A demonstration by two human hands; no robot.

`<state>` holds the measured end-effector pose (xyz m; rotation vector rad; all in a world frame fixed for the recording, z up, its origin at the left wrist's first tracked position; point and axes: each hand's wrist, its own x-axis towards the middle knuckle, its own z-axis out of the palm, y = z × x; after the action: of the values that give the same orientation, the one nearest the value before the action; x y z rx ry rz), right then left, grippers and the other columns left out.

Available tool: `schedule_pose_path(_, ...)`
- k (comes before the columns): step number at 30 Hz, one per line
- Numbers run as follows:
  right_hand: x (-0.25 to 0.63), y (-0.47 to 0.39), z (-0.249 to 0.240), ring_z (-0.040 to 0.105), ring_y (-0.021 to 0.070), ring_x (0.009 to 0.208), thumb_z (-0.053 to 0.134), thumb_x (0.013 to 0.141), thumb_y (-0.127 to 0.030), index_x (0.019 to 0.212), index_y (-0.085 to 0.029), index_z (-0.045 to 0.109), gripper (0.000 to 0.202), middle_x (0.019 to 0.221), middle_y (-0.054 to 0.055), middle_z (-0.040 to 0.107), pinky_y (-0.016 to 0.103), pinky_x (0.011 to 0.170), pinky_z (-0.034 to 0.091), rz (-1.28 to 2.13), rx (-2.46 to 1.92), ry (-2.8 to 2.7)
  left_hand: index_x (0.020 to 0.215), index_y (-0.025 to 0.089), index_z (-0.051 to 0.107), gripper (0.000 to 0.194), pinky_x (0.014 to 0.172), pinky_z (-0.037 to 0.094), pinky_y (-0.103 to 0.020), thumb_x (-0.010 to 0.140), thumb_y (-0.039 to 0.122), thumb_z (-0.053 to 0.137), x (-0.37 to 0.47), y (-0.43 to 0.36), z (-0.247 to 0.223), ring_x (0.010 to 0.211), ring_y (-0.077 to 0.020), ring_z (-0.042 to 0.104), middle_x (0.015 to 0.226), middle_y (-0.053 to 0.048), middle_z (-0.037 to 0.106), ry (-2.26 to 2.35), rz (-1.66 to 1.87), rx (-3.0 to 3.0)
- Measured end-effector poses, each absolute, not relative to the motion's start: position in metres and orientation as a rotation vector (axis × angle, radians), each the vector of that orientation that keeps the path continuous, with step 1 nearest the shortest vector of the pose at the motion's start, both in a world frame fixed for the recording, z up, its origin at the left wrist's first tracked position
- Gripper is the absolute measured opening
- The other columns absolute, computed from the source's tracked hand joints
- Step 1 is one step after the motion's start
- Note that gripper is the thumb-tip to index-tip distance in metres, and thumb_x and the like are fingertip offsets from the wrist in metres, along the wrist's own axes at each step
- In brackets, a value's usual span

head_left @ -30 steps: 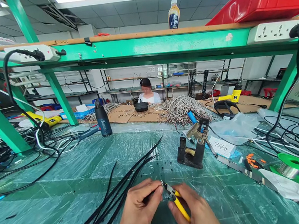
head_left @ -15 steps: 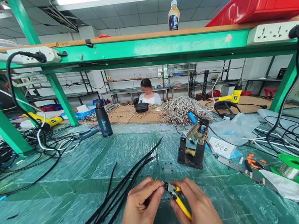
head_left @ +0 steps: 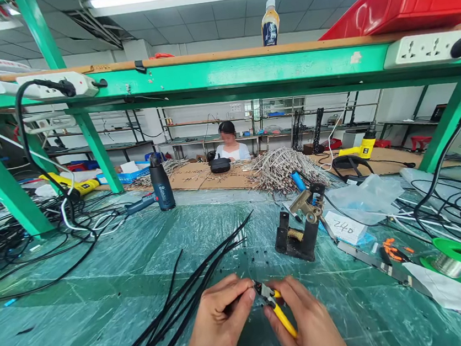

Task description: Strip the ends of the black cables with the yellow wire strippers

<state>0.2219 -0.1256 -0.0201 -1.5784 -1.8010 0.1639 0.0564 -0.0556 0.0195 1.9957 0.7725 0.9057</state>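
Note:
Low in the middle of the head view, my right hand (head_left: 309, 317) is wrapped round yellow-handled pliers (head_left: 284, 320), their metal jaws pointing up and left. My left hand (head_left: 229, 317) pinches something small and dark at the jaws' tip; thumb and fingers mostly hide it. Thin black cables (head_left: 179, 304) lie on the green table (head_left: 118, 319), to the left of and behind my left hand. Small black bits are scattered on the surface beyond the jaws.
A black stand (head_left: 296, 237) with a clamp is behind my right hand. Solder spool (head_left: 452, 261), orange-handled tool (head_left: 393, 251) and ruler-like strip lie right. Heat gun (head_left: 160, 183), wire bundle (head_left: 288, 169) and a seated person (head_left: 231, 148) are farther back, under a green beam (head_left: 244, 74).
The whole scene has shifted slightly to the right in the picture. Both hands keep nearly the same pose, with the pliers' jaws still beside the left fingertips.

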Motion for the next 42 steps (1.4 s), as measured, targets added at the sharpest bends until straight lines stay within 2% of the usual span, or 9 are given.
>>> schedule_pose_path(7,0.221,-0.125,-0.028,0.063,0.0221,0.086,0.043,0.093,-0.031,0.111,-0.026,0.047,0.019,0.096,0.005,0.06,0.036,0.072,0.053,0.196,-1.57,-1.79,0.063,0.016,0.059,0.032,0.053,0.031,-0.024,0.091,0.029,0.051,0.059,-0.056,0.022,0.06,-0.0128,0.039,0.063,0.001,0.04,0.751,0.98,1.982)
schedule_pose_path(11,0.222,-0.124,-0.027,0.062,0.0233,0.088,0.045,0.092,-0.035,0.113,-0.025,0.047,0.023,0.098,0.007,0.059,0.038,0.074,0.052,0.164,-1.583,-1.787,0.069,0.016,0.065,0.028,0.052,0.033,-0.023,0.091,0.026,0.051,0.059,-0.057,0.019,0.059,-0.0129,0.043,0.063,0.0,0.046,0.773,1.018,2.056)
schedule_pose_path(17,0.22,-0.124,-0.027,0.062,0.0213,0.087,0.046,0.091,-0.033,0.112,-0.023,0.048,0.023,0.097,0.007,0.059,0.034,0.075,0.052,0.217,-1.556,-1.754,0.094,0.019,0.07,0.018,0.059,0.044,-0.022,0.089,0.014,0.053,0.058,-0.057,0.012,0.064,-0.0136,0.056,0.072,-0.003,0.062,0.715,1.189,2.23)
schedule_pose_path(22,0.211,-0.125,-0.03,0.063,0.0188,0.081,0.047,0.09,-0.036,0.109,-0.023,0.051,0.022,0.092,0.005,0.061,0.028,0.071,0.05,0.387,-1.478,-1.62,0.1,0.017,0.068,0.022,0.061,0.049,-0.023,0.084,0.007,0.057,0.058,-0.057,0.009,0.064,-0.0146,0.061,0.074,-0.005,0.066,0.665,1.376,2.439)
schedule_pose_path(26,0.206,-0.127,-0.031,0.059,0.0167,0.069,0.046,0.091,-0.038,0.096,-0.023,0.054,0.019,0.08,0.002,0.06,0.026,0.064,0.047,0.506,-1.464,-1.582,0.099,0.017,0.068,0.023,0.06,0.049,-0.024,0.084,0.007,0.055,0.059,-0.058,0.008,0.062,-0.0151,0.061,0.072,-0.006,0.066,0.672,1.372,2.495)
schedule_pose_path(28,0.207,-0.127,-0.031,0.058,0.0163,0.066,0.045,0.092,-0.039,0.095,-0.022,0.054,0.02,0.078,0.002,0.06,0.026,0.063,0.048,0.529,-1.485,-1.602,0.098,0.016,0.068,0.021,0.059,0.047,-0.024,0.085,0.008,0.054,0.059,-0.059,0.008,0.062,-0.0149,0.059,0.072,-0.006,0.065,0.69,1.343,2.448)
schedule_pose_path(34,0.216,-0.128,-0.029,0.06,0.0224,0.096,0.049,0.09,-0.036,0.118,-0.025,0.045,0.031,0.106,0.007,0.058,0.035,0.08,0.051,0.298,-1.572,-1.669,0.082,0.017,0.069,0.015,0.057,0.041,-0.022,0.088,0.021,0.055,0.06,-0.057,0.01,0.061,-0.0133,0.051,0.067,-0.001,0.057,0.868,1.154,2.01)
schedule_pose_path(38,0.221,-0.128,-0.028,0.058,0.0253,0.097,0.053,0.088,-0.036,0.123,-0.027,0.043,0.038,0.106,0.007,0.057,0.042,0.079,0.052,0.057,-1.628,-1.713,0.069,0.015,0.064,0.025,0.049,0.033,-0.02,0.085,0.033,0.06,0.059,-0.053,0.014,0.052,-0.0092,0.038,0.055,0.004,0.045,0.904,1.06,1.598)
schedule_pose_path(42,0.222,-0.128,-0.021,0.056,0.026,0.095,0.057,0.085,-0.033,0.126,-0.027,0.042,0.044,0.105,0.007,0.056,0.044,0.077,0.05,-0.12,-1.614,-1.758,0.067,0.013,0.063,0.032,0.043,0.018,-0.021,0.082,0.041,0.062,0.059,-0.054,0.017,0.047,-0.0069,0.023,0.049,0.007,0.032,0.868,0.941,1.404)
